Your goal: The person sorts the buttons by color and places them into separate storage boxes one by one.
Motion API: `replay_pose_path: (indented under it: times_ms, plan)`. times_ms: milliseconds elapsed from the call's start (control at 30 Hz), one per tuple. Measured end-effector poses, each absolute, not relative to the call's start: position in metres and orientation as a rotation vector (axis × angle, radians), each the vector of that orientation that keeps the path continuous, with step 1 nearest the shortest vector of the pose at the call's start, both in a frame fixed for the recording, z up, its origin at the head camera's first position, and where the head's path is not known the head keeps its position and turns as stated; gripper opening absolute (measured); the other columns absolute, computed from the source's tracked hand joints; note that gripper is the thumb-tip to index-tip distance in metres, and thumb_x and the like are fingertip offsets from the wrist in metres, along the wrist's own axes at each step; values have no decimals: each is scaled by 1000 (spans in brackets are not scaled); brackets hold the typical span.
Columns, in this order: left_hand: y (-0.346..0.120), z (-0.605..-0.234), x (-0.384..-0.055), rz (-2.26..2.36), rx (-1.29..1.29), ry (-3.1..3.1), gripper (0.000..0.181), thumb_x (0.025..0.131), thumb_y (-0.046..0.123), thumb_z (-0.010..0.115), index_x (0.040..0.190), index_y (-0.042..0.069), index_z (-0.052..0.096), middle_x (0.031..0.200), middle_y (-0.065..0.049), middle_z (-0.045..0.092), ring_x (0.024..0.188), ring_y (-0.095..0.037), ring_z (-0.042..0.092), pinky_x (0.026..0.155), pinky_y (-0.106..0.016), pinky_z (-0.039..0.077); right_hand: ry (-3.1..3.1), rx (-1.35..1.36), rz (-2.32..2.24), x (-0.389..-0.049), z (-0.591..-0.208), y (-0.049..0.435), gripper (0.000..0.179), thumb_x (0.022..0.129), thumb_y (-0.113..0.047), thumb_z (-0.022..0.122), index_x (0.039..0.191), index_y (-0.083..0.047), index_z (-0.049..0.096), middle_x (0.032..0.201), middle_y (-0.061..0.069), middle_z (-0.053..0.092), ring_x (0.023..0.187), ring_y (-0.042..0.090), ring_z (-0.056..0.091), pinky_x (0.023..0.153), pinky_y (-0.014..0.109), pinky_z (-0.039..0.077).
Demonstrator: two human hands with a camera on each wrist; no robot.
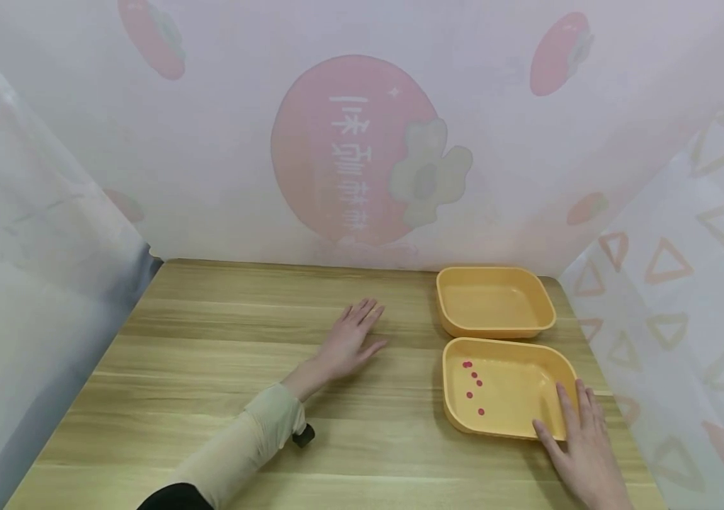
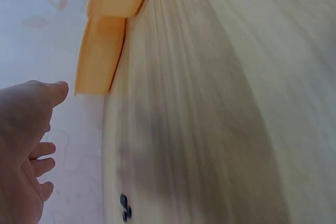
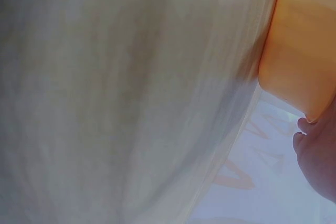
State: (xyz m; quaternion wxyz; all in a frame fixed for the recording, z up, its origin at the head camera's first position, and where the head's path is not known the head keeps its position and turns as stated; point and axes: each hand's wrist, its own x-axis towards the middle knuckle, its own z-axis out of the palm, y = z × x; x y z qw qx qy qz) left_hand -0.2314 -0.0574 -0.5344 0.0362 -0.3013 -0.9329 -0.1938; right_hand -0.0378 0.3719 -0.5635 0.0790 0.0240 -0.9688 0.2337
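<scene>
The left hand is held over the middle of the table with its fingers stretched out and the thumb apart. Nothing is in its grasp. In the left wrist view, small black round pieces lie on the table beyond its fingers; the head view does not show them. At the right, the right hand rests at the near right corner of the nearer yellow tray, fingers spread, with thumb and forefinger at the rim. Several small red discs lie scattered in the left part of this tray.
A second yellow tray stands right behind the nearer one, at the table's back right. The wood-patterned table is bordered by printed white cloth at the back and both sides. A black object sits at the left wrist.
</scene>
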Motion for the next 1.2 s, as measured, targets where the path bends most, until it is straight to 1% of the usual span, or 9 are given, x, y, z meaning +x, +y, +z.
replay_pose_path:
  times_ms: [167, 333, 467, 500, 667, 800, 933, 1067, 1200]
  plan:
    - [-77, -541, -229, -649, -904, -2843, 68, 108, 29, 71, 161, -8, 47, 168, -32, 46, 161, -49, 41, 136, -66, 29, -2907, 58, 704, -37, -563, 373, 85, 114, -39, 57, 175, -1, 13, 182, 33, -7, 169, 57, -8, 134, 75, -9]
    - [-93, -550, -227, -693, -859, -2806, 63, 106, 22, 74, 154, -11, 53, 158, -34, 56, 151, -53, 51, 127, -73, 39, -2921, 40, 700, -37, -563, 373, 85, 114, -41, 56, 175, -2, 12, 182, 31, -9, 170, 55, -9, 136, 71, -11]
    - [-103, -555, -225, -679, -810, -2854, 60, 106, 22, 74, 154, -10, 55, 157, -32, 59, 149, -51, 55, 126, -71, 41, -2919, 45, 691, -36, -562, 373, 85, 114, -41, 56, 175, -1, 13, 183, 31, -9, 170, 55, -9, 137, 67, -13]
    - [-105, -556, -225, -668, -803, -2867, 61, 106, 22, 75, 154, -9, 55, 157, -31, 60, 149, -50, 55, 130, -67, 40, -2918, 47, 691, -36, -562, 373, 85, 114, -41, 56, 175, -1, 13, 183, 31, -9, 170, 55, -9, 138, 66, -13]
    - [-111, -560, -223, -627, -752, -2901, 57, 106, 23, 76, 152, -6, 59, 154, -27, 64, 146, -46, 60, 129, -61, 44, -2913, 50, 692, -36, -563, 373, 84, 114, -41, 56, 175, -1, 14, 182, 32, -7, 170, 55, -8, 138, 68, -12]
    - [-113, -564, -223, -649, -707, -2902, 48, 104, 17, 77, 145, -6, 65, 145, -26, 70, 137, -42, 67, 121, -55, 54, -2911, 51, 688, -36, -563, 373, 84, 114, -41, 56, 174, 0, 14, 182, 32, -7, 170, 55, -8, 138, 67, -12]
    - [-115, -568, -225, -687, -684, -2853, 38, 102, 9, 77, 136, -7, 70, 133, -25, 75, 125, -40, 73, 108, -52, 63, -2911, 51, 685, -36, -563, 372, 84, 114, -41, 56, 174, 0, 15, 183, 31, -7, 170, 54, -8, 138, 65, -13]
    - [-117, -572, -227, -654, -697, -2780, 30, 98, 3, 80, 124, -9, 75, 122, -24, 77, 114, -37, 74, 96, -55, 66, -2908, 53, 687, -36, -563, 372, 84, 113, -41, 56, 175, -2, 14, 183, 30, -7, 171, 53, -9, 139, 64, -14]
    - [-118, -573, -227, -620, -704, -2775, 25, 97, 3, 81, 119, -10, 76, 119, -23, 76, 113, -36, 74, 97, -53, 66, -2902, 58, 691, -37, -562, 371, 84, 113, -40, 57, 175, -3, 14, 183, 31, -5, 171, 51, -9, 139, 66, -11]
